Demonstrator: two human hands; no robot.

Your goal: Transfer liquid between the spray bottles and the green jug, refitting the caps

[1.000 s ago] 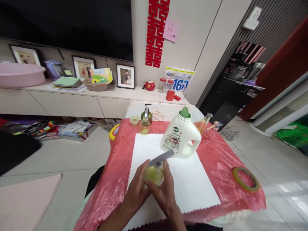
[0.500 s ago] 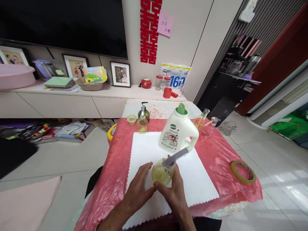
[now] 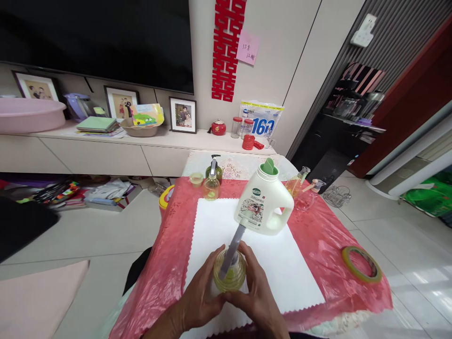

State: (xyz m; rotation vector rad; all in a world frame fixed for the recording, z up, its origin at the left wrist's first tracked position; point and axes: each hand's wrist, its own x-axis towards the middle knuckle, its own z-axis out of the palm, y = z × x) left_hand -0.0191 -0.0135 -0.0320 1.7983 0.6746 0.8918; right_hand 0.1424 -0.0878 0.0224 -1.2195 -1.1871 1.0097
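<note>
On the white scalloped mat, both hands cup a small round ribbed glass bottle of yellow liquid, left hand and right hand curled around it. Its grey pump nozzle, sideways a moment ago, now points toward the white handled jug, suggesting the top is being twisted.

The pump bottle stands on the paper sheet between the left hand and right hand; the jug stands behind it; the tape roll lies well to the right; two small bottles stand behind the sheet's left corner.
</note>
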